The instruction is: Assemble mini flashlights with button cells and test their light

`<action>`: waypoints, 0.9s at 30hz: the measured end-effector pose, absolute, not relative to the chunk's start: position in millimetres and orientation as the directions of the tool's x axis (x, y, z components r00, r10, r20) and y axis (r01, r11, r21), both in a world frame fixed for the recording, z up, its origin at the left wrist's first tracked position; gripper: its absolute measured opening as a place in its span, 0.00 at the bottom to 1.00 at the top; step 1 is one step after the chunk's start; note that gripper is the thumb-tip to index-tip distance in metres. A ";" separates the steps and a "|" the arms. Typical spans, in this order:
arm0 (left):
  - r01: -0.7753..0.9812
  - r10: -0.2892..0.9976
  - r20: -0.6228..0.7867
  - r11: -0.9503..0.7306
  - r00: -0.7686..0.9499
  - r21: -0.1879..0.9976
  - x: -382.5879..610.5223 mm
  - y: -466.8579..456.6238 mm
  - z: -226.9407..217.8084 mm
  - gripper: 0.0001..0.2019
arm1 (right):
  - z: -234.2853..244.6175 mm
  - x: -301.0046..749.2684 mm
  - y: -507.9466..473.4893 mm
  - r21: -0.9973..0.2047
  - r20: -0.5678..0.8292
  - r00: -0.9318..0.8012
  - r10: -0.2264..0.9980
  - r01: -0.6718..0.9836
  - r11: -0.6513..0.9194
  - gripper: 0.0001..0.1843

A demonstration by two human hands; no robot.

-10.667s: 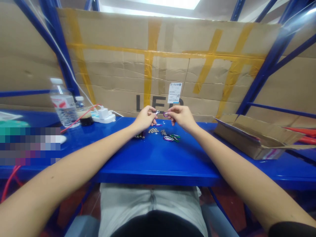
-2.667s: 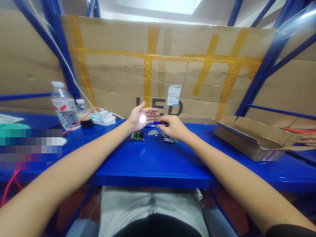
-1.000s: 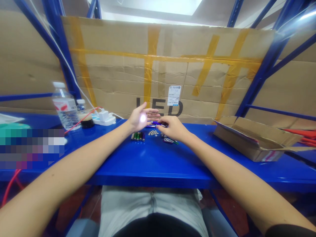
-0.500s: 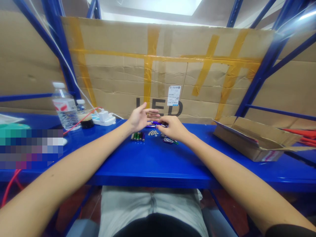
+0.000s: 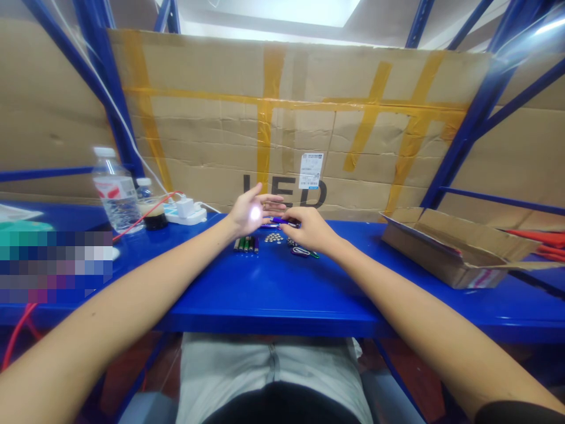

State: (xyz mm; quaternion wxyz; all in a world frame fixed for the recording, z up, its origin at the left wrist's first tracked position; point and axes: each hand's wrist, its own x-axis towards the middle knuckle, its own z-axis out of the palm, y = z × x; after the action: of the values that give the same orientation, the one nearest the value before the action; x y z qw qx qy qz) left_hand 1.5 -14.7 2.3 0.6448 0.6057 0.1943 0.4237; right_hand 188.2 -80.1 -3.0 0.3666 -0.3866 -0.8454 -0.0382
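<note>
My right hand is closed around a small purple flashlight, which points left and is lit. Its beam makes a bright white spot on the palm of my left hand. That hand is open, fingers spread to the right, with nothing in it. Below it on the table lies a row of several small dark tubes, green, black and purple. Right of them is a cluster of button cells. Under my right hand are carabiner clips, partly hidden. Another purple tube lies behind the hands.
On the left stand a water bottle, a small bottle of dark liquid and a white power strip with cables. An open cardboard box sits at right on the blue table. A large cardboard sheet walls the back.
The flashlight has come on, and a bright spot now shows on my left palm. Both hands have stayed almost where they were.
</note>
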 end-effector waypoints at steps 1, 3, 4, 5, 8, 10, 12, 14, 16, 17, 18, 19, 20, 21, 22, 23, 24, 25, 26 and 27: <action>-0.306 0.781 0.264 -0.098 0.566 0.947 1.5 -14.7 2.4 0.33 | -3.1 188.3 -80.0 -0.217 0.648 -0.434 0.626 0.682 0.698 0.06; -0.299 0.781 0.262 -0.102 0.566 0.949 1.6 -15.0 2.6 0.34 | -3.1 188.5 -79.8 -0.213 0.647 -0.437 0.625 0.683 0.698 0.06; -0.297 0.782 0.261 -0.102 0.566 0.949 1.6 -15.1 2.6 0.34 | -3.0 188.5 -79.9 -0.214 0.647 -0.437 0.625 0.683 0.699 0.06; -0.296 0.784 0.259 -0.100 0.565 0.950 1.7 -15.3 2.7 0.34 | -2.9 188.5 -80.0 -0.216 0.646 -0.436 0.626 0.682 0.698 0.06; -0.303 0.787 0.257 -0.094 0.560 0.948 1.9 -15.9 2.7 0.34 | -2.5 188.4 -80.7 -0.215 0.642 -0.443 0.626 0.679 0.702 0.07; -0.310 0.786 0.258 -0.089 0.562 0.946 2.0 -16.0 2.6 0.33 | -2.6 188.1 -80.8 -0.213 0.644 -0.445 0.623 0.677 0.704 0.07; -0.322 0.781 0.262 -0.082 0.567 0.943 1.9 -15.6 2.4 0.32 | -2.8 187.6 -80.6 -0.222 0.644 -0.439 0.627 0.677 0.702 0.08; -0.335 0.775 0.265 -0.073 0.574 0.939 1.8 -15.0 2.1 0.32 | -3.0 187.0 -80.2 -0.239 0.639 -0.432 0.636 0.674 0.699 0.09; -0.340 0.769 0.265 -0.067 0.581 0.938 1.6 -14.4 1.9 0.32 | -3.0 186.4 -80.1 -0.250 0.641 -0.424 0.640 0.672 0.697 0.10; -0.340 0.768 0.265 -0.065 0.583 0.938 1.6 -14.2 1.8 0.32 | -2.9 186.2 -80.2 -0.252 0.647 -0.418 0.638 0.672 0.696 0.10; -0.339 0.767 0.264 -0.065 0.585 0.938 1.6 -14.2 1.8 0.32 | -2.8 186.1 -80.3 -0.251 0.655 -0.410 0.635 0.674 0.694 0.10; -0.338 0.766 0.264 -0.065 0.586 0.939 1.6 -14.2 1.8 0.32 | -2.7 186.1 -80.5 -0.249 0.663 -0.401 0.632 0.679 0.691 0.10; -0.337 0.765 0.264 -0.065 0.587 0.939 1.6 -14.2 1.7 0.32 | -2.6 186.1 -80.6 -0.245 0.670 -0.393 0.630 0.684 0.687 0.09; -0.335 0.765 0.264 -0.066 0.588 0.940 1.6 -14.3 1.7 0.32 | -2.6 186.2 -80.7 -0.243 0.677 -0.385 0.628 0.688 0.684 0.09; -0.332 0.764 0.264 -0.069 0.589 0.941 1.6 -14.3 1.6 0.32 | -2.6 186.3 -80.7 -0.243 0.683 -0.375 0.627 0.692 0.679 0.09; -0.329 0.763 0.265 -0.073 0.589 0.941 1.6 -14.2 1.4 0.33 | -2.8 186.3 -80.5 -0.248 0.687 -0.365 0.628 0.694 0.676 0.08; -0.325 0.762 0.267 -0.079 0.590 0.942 1.6 -14.1 1.3 0.33 | -3.0 186.3 -80.2 -0.256 0.692 -0.354 0.630 0.695 0.672 0.08; -0.321 0.761 0.271 -0.086 0.589 0.943 1.6 -13.9 1.1 0.33 | -3.3 186.3 -79.8 -0.266 0.694 -0.344 0.633 0.693 0.670 0.07; -0.318 0.760 0.274 -0.093 0.589 0.943 1.6 -13.6 0.9 0.34 | -3.6 186.2 -79.4 -0.277 0.695 -0.337 0.636 0.691 0.668 0.07; -0.316 0.760 0.277 -0.099 0.589 0.944 1.6 -13.3 0.7 0.34 | -4.0 186.0 -79.1 -0.286 0.694 -0.331 0.639 0.688 0.667 0.08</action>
State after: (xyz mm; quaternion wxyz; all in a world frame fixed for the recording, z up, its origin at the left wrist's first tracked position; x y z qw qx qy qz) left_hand 1.6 -13.3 0.7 0.6465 0.6135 0.1807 0.4160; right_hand 186.0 -79.1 -4.0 0.4111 -0.4068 -0.8152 -0.0295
